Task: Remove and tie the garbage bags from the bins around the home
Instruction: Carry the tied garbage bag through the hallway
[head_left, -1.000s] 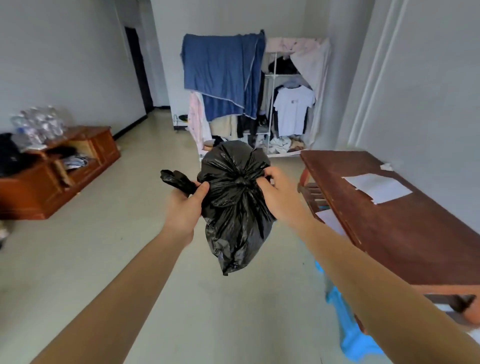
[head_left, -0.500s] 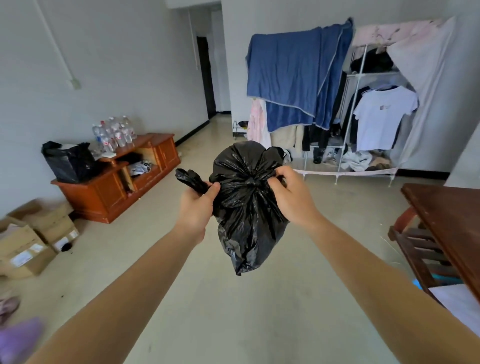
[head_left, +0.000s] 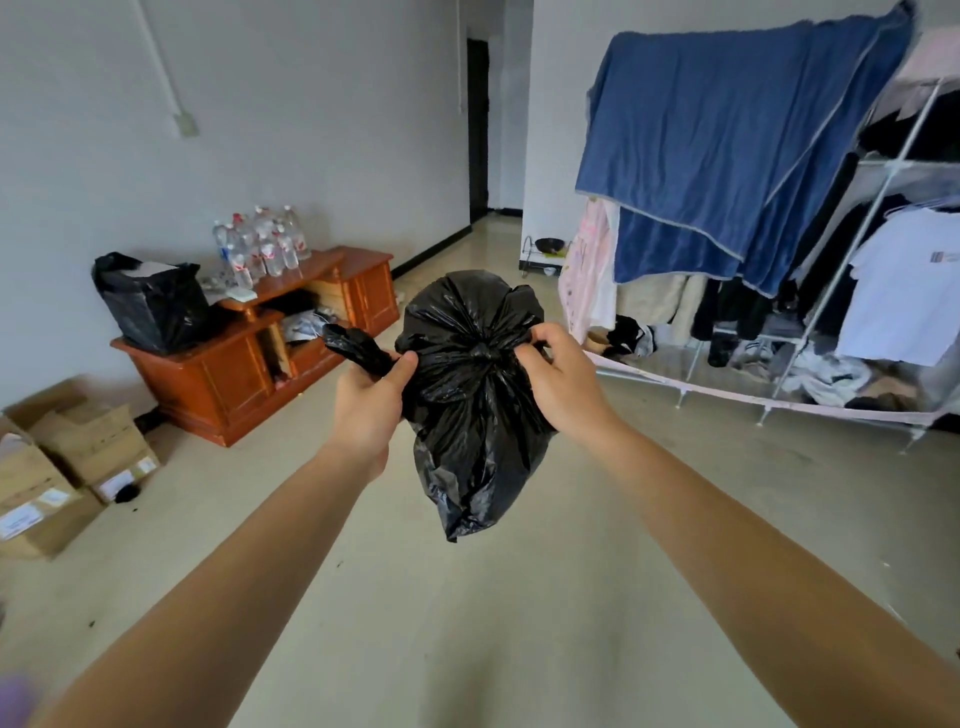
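Evidently the view has swung left since a second ago; the garbage bag (head_left: 475, 395) is unchanged, held in mid-air above the floor (head_left: 493, 623). Left hand (head_left: 371, 402) grips a twisted tail; right hand (head_left: 563, 382) pinches beside the knot (head_left: 482, 352); tying appears nearly complete.

The garbage bag (head_left: 470, 415) is opaque, so whatever fills it stays unseen. The fingertips of the left hand (head_left: 371, 400) are buried behind the twisted tail of plastic, and the right hand (head_left: 563, 382) covers the gathered neck on its side, so how far the knot is drawn there can't be told. Labels on the bottles (head_left: 260, 247) are too small to read, as are those on the cardboard boxes (head_left: 67, 467), which the left edge crops. The clothes rack (head_left: 831, 291) runs off the right edge. A blurred purple patch (head_left: 15, 701) at the bottom-left corner can't be identified.
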